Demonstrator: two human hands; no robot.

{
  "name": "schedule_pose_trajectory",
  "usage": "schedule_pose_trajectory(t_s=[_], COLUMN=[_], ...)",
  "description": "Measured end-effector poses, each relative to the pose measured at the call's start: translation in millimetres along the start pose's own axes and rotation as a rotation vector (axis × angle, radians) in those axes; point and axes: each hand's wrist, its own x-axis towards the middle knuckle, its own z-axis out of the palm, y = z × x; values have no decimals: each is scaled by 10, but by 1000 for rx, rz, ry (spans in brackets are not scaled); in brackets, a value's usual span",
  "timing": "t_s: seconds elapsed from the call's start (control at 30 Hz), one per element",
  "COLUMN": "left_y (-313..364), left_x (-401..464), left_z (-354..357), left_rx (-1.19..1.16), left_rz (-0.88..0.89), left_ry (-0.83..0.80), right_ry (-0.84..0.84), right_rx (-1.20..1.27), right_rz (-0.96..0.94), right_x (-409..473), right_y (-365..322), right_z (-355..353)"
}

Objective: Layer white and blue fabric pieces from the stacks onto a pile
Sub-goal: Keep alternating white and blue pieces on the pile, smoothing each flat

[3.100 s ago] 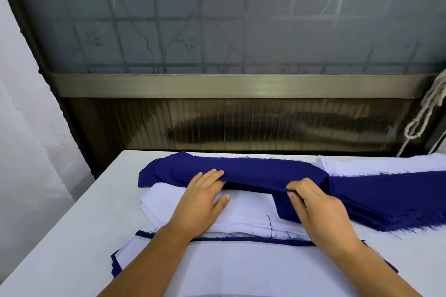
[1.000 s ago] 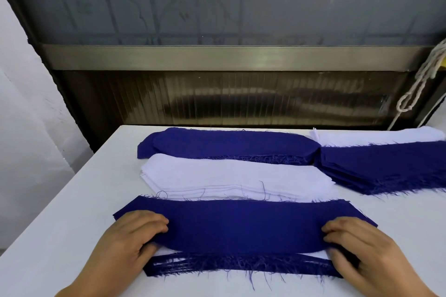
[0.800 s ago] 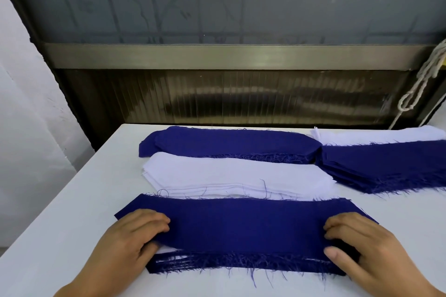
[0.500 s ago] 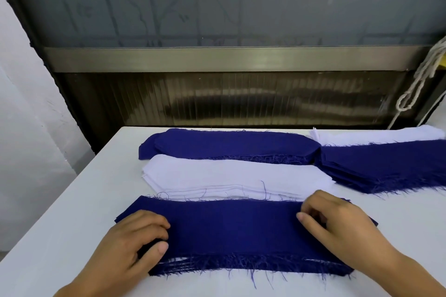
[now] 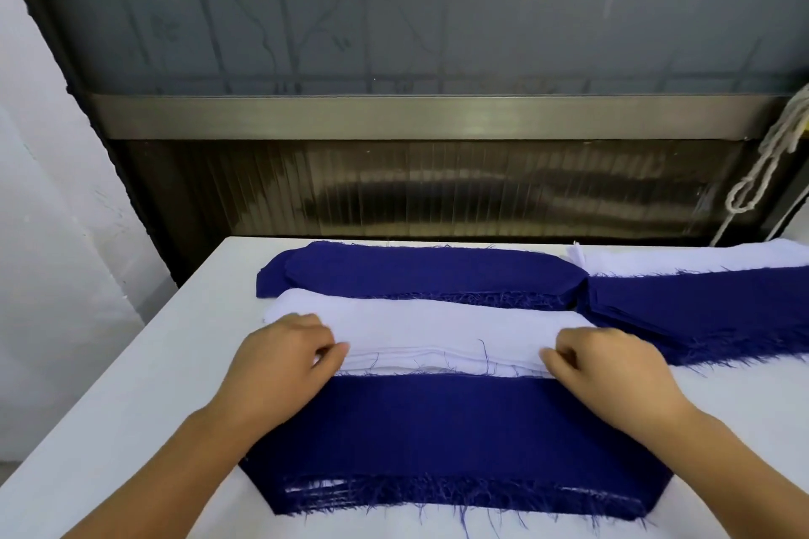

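Left hand: my left hand (image 5: pixel 284 359) sits at the left end of the white stack (image 5: pixel 437 330), fingers curled, pinching its near edge.
Right hand: my right hand (image 5: pixel 613 368) does the same at the right end, fingers bent onto the top white layer.
Table: I see a plain white table (image 5: pixel 109 429), smooth and matte, set against a dark ribbed panel (image 5: pixel 437 188) with a brushed metal rail (image 5: pixel 416 116) and grey glass above it.
Pile: the pile (image 5: pixel 455 442) lies nearest me, blue on top, its front edge frayed with white layers showing.
Blue stack: a rounded blue stack (image 5: pixel 420 269) lies just behind the white one.
Right side: more blue fabric (image 5: pixel 700 311) over white fabric (image 5: pixel 700 258), with ragged edges.
Rope: a pale knotted rope (image 5: pixel 761 171) hangs at the far right.
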Motion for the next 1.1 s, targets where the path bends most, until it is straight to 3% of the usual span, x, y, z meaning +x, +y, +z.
schedule_pose_trajectory(t_s=[0.13, 0.3, 0.4, 0.63, 0.87, 1.1], left_y=[215, 318, 282, 255, 312, 359], left_x=[515, 938, 953, 929, 913, 880], left_z=[157, 509, 699, 822, 771, 697], left_rx=[-58, -105, -82, -2, 126, 39], left_rz=[-21, -43, -78, -68, -81, -136], left_ry=[49, -35, -88, 40, 29, 103], right_ry=[94, 65, 95, 211, 266, 326], right_rx=[229, 388, 325, 243, 257, 345], right_rz=[-35, 39, 17, 69, 86, 70], right_x=[456, 879, 898, 932, 919, 886], right_y=[-179, -238, -197, -199, -214, -186], right_z=[59, 294, 454, 493, 496, 490])
